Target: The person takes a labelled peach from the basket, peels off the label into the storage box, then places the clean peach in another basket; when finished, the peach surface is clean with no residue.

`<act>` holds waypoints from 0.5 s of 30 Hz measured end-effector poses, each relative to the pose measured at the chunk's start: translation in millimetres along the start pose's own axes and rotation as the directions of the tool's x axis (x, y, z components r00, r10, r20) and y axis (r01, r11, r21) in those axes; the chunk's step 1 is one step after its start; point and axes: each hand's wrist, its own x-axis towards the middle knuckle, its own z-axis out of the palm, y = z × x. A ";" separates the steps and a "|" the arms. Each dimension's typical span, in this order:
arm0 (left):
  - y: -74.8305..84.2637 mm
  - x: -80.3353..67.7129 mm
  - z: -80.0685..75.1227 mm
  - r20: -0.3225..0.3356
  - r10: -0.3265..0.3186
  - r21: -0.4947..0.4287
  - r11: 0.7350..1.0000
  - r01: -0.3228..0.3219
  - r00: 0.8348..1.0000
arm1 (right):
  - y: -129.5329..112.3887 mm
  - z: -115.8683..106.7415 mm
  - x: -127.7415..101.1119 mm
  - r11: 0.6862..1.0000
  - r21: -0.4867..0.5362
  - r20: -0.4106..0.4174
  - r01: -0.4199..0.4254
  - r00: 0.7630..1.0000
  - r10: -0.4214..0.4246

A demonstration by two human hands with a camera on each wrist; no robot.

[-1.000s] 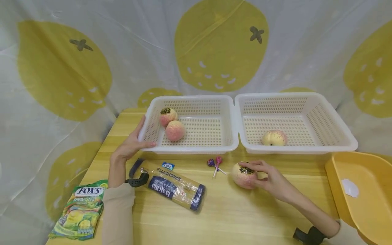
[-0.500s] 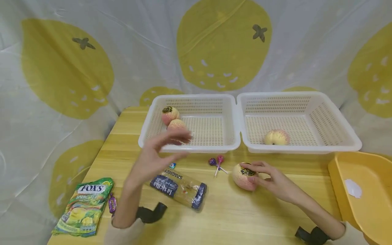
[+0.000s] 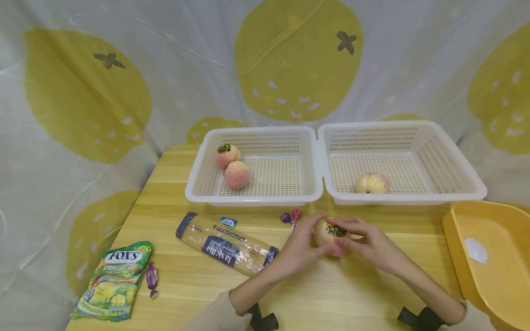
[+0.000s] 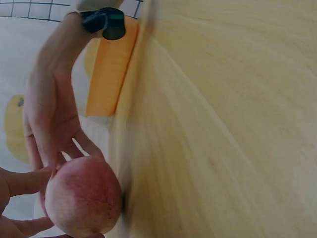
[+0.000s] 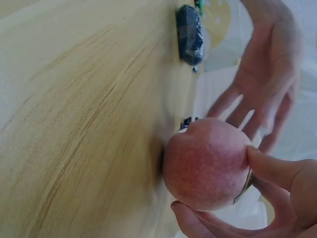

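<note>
My right hand (image 3: pixel 374 246) holds a pink and cream peach (image 3: pixel 331 235) from the right, over the wooden table in front of the baskets. A black and gold sticker shows on top of the peach. On the other side my left hand (image 3: pixel 300 246) cups the same peach between thumb and fingers. In the right wrist view the left hand (image 5: pixel 270 74) reaches in behind the peach (image 5: pixel 208 163). Two lollipops (image 3: pixel 286 217) lie just beyond the left hand, their sticks partly hidden by it. A spaghetti packet (image 3: pixel 225 243) lies left of that hand.
At the back stand two white baskets, the left one (image 3: pixel 265 200) with two peaches (image 3: pixel 237 175) and the right one (image 3: pixel 406 198) with one peach (image 3: pixel 372 183). A yellow bin (image 3: pixel 459 248) stands right. A green Fox's bag (image 3: pixel 113 282), purple wrapped candy (image 3: pixel 152 279) and small blue candy (image 3: pixel 228 222) lie left.
My left hand has let go of the left basket's rim and moved right and down to the peach. The right hand has stayed on that peach.
</note>
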 end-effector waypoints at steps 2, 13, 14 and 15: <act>-5.0 5.4 5.4 -0.015 -0.022 -0.034 0.999 0.022 1.000 | -0.3 1.1 0.1 1.000 -0.009 -0.010 -0.019 1.000 0.019; -17.5 16.9 0.0 0.004 -0.064 -0.267 0.962 0.063 0.998 | 5.3 -1.0 -0.9 0.992 0.079 -0.026 -0.098 0.995 0.101; -18.2 17.4 -1.3 0.010 -0.062 -0.266 0.962 0.063 0.998 | 5.5 -1.1 -0.3 0.991 0.083 -0.033 -0.101 0.994 0.104; -18.6 18.0 -2.4 0.016 -0.067 -0.267 0.961 0.069 0.998 | 5.6 -1.1 0.4 0.991 0.088 -0.042 -0.104 0.993 0.108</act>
